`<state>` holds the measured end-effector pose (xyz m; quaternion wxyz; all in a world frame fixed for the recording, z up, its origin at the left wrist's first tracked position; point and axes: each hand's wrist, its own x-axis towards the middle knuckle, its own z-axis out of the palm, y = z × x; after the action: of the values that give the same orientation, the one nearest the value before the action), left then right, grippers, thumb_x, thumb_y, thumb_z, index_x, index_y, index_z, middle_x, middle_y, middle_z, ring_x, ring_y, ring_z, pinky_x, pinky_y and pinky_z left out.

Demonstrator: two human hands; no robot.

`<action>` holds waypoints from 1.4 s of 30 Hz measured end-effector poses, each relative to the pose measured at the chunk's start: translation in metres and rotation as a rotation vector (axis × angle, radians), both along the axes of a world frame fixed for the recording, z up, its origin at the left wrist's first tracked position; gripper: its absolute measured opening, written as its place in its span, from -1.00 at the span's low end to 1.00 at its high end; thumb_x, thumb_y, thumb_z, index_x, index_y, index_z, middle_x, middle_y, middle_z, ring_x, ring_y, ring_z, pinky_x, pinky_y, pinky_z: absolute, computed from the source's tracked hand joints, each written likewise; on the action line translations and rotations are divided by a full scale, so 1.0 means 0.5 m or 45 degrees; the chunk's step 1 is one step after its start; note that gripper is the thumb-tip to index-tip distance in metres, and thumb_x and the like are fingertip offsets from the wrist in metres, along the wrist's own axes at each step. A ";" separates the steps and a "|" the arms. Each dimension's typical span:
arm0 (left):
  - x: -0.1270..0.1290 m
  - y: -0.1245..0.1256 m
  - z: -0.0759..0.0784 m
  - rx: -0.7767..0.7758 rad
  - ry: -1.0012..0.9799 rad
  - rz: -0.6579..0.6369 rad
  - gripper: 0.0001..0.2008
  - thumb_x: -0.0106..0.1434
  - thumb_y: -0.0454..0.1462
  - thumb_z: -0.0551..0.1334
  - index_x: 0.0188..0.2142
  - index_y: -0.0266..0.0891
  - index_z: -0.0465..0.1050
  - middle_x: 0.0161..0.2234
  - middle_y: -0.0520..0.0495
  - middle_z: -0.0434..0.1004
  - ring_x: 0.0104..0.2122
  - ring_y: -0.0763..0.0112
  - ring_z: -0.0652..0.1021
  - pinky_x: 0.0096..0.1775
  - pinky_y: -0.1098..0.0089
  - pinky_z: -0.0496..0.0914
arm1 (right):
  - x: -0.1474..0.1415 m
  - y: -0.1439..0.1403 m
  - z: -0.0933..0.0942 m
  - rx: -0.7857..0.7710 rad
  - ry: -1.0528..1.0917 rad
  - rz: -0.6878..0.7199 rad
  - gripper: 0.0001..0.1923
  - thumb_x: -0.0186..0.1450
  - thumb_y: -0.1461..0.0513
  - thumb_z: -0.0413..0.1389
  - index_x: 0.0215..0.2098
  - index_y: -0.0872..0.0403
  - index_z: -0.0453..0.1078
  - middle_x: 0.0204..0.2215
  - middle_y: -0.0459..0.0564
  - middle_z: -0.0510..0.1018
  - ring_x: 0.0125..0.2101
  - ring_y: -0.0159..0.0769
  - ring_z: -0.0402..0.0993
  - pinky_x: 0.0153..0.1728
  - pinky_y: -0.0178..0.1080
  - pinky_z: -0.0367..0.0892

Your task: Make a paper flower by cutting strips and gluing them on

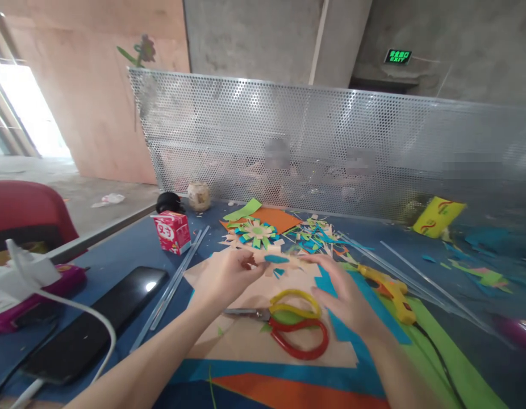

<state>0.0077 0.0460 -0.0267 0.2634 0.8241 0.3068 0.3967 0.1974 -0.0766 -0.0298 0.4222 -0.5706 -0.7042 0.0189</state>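
Observation:
My left hand (pixel 224 278) pinches a small tan paper cut-out with a blue piece (pixel 275 259) on it, held above the table. My right hand (pixel 346 292) is beside it with fingers spread, its fingertips touching the right end of the same cut-out. Just below both hands lie scissors with yellow and red handles (pixel 295 326) on a tan paper sheet (pixel 246 341). A finished paper flower (pixel 257 232) in green, blue and tan lies further back on an orange sheet (pixel 275 217).
A yellow glue gun (pixel 391 291) lies to the right on green paper, with clear glue sticks (pixel 178 281) left and right. A red carton (pixel 172 231), a black phone (pixel 96 321), a white charger (pixel 20 275), paper scraps and a perforated metal screen (pixel 331 147) surround the work area.

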 end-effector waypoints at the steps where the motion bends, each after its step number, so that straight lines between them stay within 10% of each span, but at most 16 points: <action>1: 0.003 0.003 -0.002 -0.047 0.002 0.001 -0.78 0.07 -0.16 0.16 -0.56 -0.23 0.46 -0.61 0.02 0.49 -0.58 0.43 0.47 -0.58 0.48 0.30 | 0.002 -0.002 -0.005 -0.027 0.090 0.013 -0.54 0.15 0.31 -0.03 0.03 -0.02 0.13 -0.01 0.04 0.33 0.02 -0.19 0.22 -0.03 -0.01 0.17; 13: -0.005 -0.028 0.010 0.008 0.114 -0.170 -0.82 0.07 -0.13 0.17 -0.44 -0.17 0.42 -0.56 0.05 0.45 -0.55 0.47 0.45 -0.54 0.48 0.32 | -0.026 0.021 0.006 -0.114 0.800 -0.159 -0.77 0.07 0.10 0.16 -0.43 0.10 0.40 -0.43 -0.01 0.55 -0.38 -0.22 0.46 -0.36 -0.21 0.37; 19: -0.012 -0.031 0.025 0.724 -0.500 0.394 -0.57 -0.03 -0.21 0.29 -0.17 -0.19 0.20 -0.27 -0.08 0.33 -0.24 0.35 0.40 -0.23 0.30 0.35 | -0.028 0.013 0.016 0.087 0.886 -0.264 -0.82 0.04 0.14 0.18 -0.47 0.09 0.42 -0.52 -0.05 0.56 -0.47 -0.24 0.48 -0.44 -0.23 0.39; 23: -0.026 -0.050 0.035 1.136 -0.281 0.316 -0.48 -0.04 -0.17 0.31 -0.09 -0.14 0.18 -0.20 -0.11 0.36 -0.15 0.24 0.39 -0.08 0.18 0.26 | -0.037 0.006 0.014 0.180 0.702 -0.255 -0.91 0.08 0.20 0.17 -0.45 0.06 0.43 -0.47 -0.07 0.56 -0.41 -0.24 0.48 -0.37 -0.22 0.40; 27: -0.024 -0.068 0.038 1.080 -0.254 0.305 -0.38 -0.03 -0.12 0.30 0.00 -0.16 0.13 -0.12 -0.17 0.36 -0.10 0.19 0.37 -0.04 0.16 0.24 | -0.042 -0.005 0.015 0.387 0.439 -0.174 -0.94 0.14 0.30 0.12 -0.40 0.02 0.40 -0.39 -0.08 0.51 -0.31 -0.26 0.44 -0.26 -0.18 0.37; 38: -0.047 -0.095 0.050 0.881 -0.487 -0.443 -0.51 -0.01 -0.44 0.27 -0.07 -0.25 0.19 -0.19 -0.12 0.43 -0.14 0.30 0.44 -0.11 0.22 0.35 | -0.033 -0.052 0.039 0.683 -0.011 0.048 -0.81 0.28 0.17 -0.02 -0.21 -0.05 0.40 -0.32 -0.04 0.51 -0.17 -0.24 0.33 -0.20 -0.17 0.27; 42: -0.046 -0.104 0.059 0.895 -0.511 -0.459 -0.61 0.00 -0.45 0.27 -0.18 -0.23 0.23 -0.32 -0.02 0.52 -0.16 0.33 0.44 -0.06 0.23 0.30 | -0.031 -0.069 0.038 0.728 -0.080 -0.020 -0.80 0.26 0.14 -0.01 -0.18 -0.12 0.39 -0.36 -0.05 0.52 -0.17 -0.24 0.33 -0.22 -0.19 0.27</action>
<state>-0.0153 -0.0062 0.0027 0.0864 0.8105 -0.0526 0.5769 0.1819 -0.1111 -0.0108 0.5441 -0.4342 -0.6891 -0.2013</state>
